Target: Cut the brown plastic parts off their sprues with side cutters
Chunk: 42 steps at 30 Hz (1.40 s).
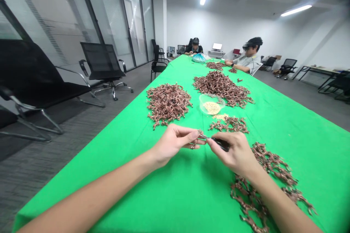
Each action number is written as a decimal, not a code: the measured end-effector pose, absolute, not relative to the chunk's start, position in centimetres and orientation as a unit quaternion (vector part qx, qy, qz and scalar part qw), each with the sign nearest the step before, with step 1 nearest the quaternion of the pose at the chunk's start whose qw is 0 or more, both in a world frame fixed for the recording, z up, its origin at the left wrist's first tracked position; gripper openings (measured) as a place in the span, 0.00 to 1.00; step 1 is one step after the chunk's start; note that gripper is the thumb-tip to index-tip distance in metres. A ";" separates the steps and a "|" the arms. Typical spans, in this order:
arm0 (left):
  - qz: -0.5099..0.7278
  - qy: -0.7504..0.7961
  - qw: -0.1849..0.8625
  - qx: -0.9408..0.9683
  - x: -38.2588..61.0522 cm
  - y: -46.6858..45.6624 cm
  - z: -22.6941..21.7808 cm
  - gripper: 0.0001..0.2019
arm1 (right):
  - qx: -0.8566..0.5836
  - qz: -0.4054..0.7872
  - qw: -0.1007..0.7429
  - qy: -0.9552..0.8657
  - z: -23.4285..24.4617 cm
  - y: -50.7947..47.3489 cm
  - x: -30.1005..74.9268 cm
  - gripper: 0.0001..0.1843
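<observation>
In the head view, my left hand (pixel 179 140) pinches a small brown piece (pixel 200 132) between thumb and fingers; most of it is hidden. My right hand (pixel 231 150) is wrapped around a black-handled tool (pixel 221 143) with a thin metal tip, whose exact kind I cannot make out. The metal tip meets the piece at my left fingertips. Just beyond my hands lies a small group of brown limbed pieces (pixel 231 124). Behind it stands a clear plastic bowl (pixel 201 106) holding beige grains (pixel 212 108), some of them spilled beside it.
A green cloth (pixel 131 185) covers the long table. Brown pieces form a left heap (pixel 168 103) and a larger back heap (pixel 221 87); more pieces (pixel 273 164) lie by my right forearm. One person (pixel 246 62) sits at the right edge, another (pixel 195 47) at the far end. Black chairs (pixel 102 60) stand left.
</observation>
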State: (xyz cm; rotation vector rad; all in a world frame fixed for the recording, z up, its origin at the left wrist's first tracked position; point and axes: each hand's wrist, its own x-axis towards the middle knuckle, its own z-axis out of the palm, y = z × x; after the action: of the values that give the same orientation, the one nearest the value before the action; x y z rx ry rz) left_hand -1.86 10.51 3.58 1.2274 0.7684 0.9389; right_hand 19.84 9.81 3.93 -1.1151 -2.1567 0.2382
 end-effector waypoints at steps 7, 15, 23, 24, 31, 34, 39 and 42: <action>0.409 0.340 0.607 0.591 -2.1 10.7 4.1 0.16 | -0.433 0.385 0.281 -0.765 4.7 9.8 19.8 0.28; 0.396 0.310 0.595 0.627 -2.8 11.2 4.5 0.15 | -0.401 0.576 0.274 -0.657 5.3 9.2 19.4 0.30; 0.402 0.298 0.582 0.641 -3.0 11.3 4.5 0.16 | -0.390 0.636 0.278 -0.606 4.7 9.4 19.4 0.29; 0.402 0.297 0.579 0.644 -3.0 11.3 4.6 0.15 | -0.389 0.641 0.276 -0.602 4.7 9.4 19.3 0.29; 0.411 0.293 0.544 0.670 -3.2 11.1 4.9 0.13 | -0.357 0.676 0.279 -0.581 4.1 9.4 19.3 0.29; 0.422 0.314 0.536 0.661 -3.0 11.1 4.6 0.20 | -0.354 0.681 0.283 -0.575 3.9 9.4 19.3 0.29; 0.433 0.330 0.549 0.635 -2.7 11.1 4.0 0.18 | -0.364 0.654 0.283 -0.600 4.0 9.5 19.2 0.28; 0.454 0.321 0.540 0.632 -2.7 11.3 3.6 0.12 | -0.374 0.609 0.293 -0.635 4.5 9.5 19.2 0.27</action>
State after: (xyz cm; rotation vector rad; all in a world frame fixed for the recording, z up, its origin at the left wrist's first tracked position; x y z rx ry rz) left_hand -2.68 11.34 3.64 1.5018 0.7631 1.0794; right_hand 19.16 9.50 4.54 -0.9961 -1.6922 1.6228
